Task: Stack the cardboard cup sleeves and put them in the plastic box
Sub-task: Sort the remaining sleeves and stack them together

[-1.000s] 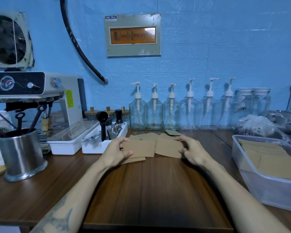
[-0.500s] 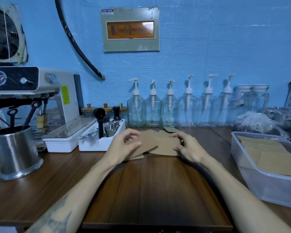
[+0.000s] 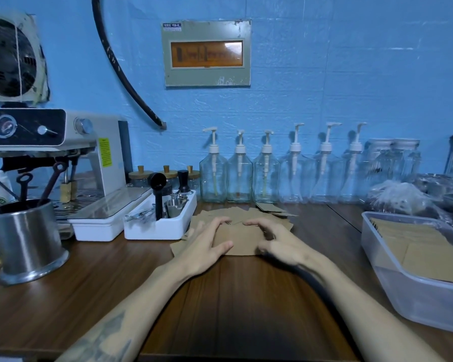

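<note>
At table centre, my left hand (image 3: 207,246) and right hand (image 3: 280,244) bracket cup sleeves (image 3: 242,241) on wooden table (image 3: 233,309); fingers loosely curved, touching edges, no real pinch. I'd square edges between palms, then lift as one stack. Plastic box (image 3: 403,288) at 3 o'clock, already holding sleeves. Count: 6 pump bottles (image 3: 239,176) at 12; loose sleeves overlapping, can't count.

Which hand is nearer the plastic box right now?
Right. The right hand rests on the cardboard sleeves, on the side toward the plastic box; the left hand lies farther left across the pile.
</note>
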Action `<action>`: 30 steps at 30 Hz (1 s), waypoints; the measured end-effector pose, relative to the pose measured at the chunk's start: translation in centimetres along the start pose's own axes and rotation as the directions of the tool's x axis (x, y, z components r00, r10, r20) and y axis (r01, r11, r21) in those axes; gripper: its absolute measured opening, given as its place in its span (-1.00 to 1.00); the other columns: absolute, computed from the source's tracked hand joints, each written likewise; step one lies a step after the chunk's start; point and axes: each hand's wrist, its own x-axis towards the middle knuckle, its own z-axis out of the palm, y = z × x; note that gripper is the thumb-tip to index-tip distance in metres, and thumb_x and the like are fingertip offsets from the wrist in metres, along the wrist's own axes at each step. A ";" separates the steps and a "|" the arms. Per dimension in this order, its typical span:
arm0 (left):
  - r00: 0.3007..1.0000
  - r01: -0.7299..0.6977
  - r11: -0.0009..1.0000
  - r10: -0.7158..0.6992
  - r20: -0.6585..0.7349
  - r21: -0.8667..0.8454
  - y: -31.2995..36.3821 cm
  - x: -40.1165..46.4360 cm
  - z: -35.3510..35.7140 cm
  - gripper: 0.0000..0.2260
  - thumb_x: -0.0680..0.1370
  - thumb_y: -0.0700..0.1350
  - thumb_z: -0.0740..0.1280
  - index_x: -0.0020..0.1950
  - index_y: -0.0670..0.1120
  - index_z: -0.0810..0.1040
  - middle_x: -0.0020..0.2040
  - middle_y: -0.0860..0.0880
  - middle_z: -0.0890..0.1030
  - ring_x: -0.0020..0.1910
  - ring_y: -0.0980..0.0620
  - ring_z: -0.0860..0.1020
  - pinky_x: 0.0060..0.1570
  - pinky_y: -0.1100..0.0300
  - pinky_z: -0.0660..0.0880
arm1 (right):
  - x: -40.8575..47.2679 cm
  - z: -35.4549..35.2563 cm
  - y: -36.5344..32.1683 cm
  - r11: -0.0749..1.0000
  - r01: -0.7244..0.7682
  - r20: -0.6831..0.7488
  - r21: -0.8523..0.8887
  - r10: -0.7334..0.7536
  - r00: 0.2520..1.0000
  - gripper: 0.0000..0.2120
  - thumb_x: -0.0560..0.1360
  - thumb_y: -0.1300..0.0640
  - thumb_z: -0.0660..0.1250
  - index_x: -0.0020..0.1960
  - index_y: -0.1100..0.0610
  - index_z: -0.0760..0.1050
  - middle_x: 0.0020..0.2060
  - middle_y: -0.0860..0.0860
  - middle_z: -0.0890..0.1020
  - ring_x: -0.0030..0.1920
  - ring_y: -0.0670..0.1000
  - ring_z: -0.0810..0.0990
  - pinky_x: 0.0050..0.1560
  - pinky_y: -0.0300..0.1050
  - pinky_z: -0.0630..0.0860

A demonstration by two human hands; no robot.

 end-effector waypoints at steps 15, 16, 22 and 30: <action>0.998 -0.040 0.989 0.032 -0.060 -0.144 -2.4 0.8 -1.4 -0.70 0.49 0.12 0.43 0.17 0.14 0.46 -0.07 0.06 0.56 -0.10 0.12 0.50 0.00 0.11 0.50 | 0.0 -0.6 0.6 0.998 0.010 -0.195 -0.062 -0.022 0.981 -0.62 0.48 0.25 0.44 0.16 -0.15 0.54 -0.01 -0.19 0.59 -0.02 -0.17 0.53 -0.01 -0.37 0.44; 0.995 -0.042 0.989 0.028 -0.098 -0.141 -2.8 0.8 -1.8 -0.74 0.52 0.09 0.42 0.16 0.12 0.48 -0.10 0.07 0.56 -0.11 0.13 0.50 -0.01 0.11 0.51 | -0.1 -1.1 0.8 0.997 -0.009 -0.224 -0.073 -0.007 0.975 -0.63 0.48 0.25 0.44 0.19 -0.10 0.54 -0.05 -0.19 0.58 -0.08 -0.20 0.51 -0.08 -0.43 0.38; 0.984 0.011 0.999 -0.004 -0.179 0.038 -4.1 1.0 -2.8 -0.81 0.59 0.01 0.33 0.20 0.05 0.52 0.06 0.15 0.43 0.13 0.16 0.44 0.21 0.14 0.44 | -0.2 -2.7 2.4 0.984 -0.121 -0.242 -0.129 0.087 0.966 -0.61 0.49 0.23 0.44 0.25 -0.07 0.53 0.11 -0.06 0.59 0.06 -0.03 0.51 0.08 -0.22 0.33; 0.998 0.029 0.975 -0.042 0.052 0.222 -2.6 4.2 -1.7 -0.46 0.56 0.25 0.25 0.46 0.01 0.41 0.34 0.07 0.37 0.36 0.03 0.34 0.35 0.06 0.31 | -0.3 -4.4 3.9 0.977 -0.151 -0.241 -0.148 0.112 0.964 -0.62 0.50 0.22 0.42 0.25 -0.09 0.52 0.07 -0.02 0.59 0.05 -0.01 0.51 0.09 -0.18 0.37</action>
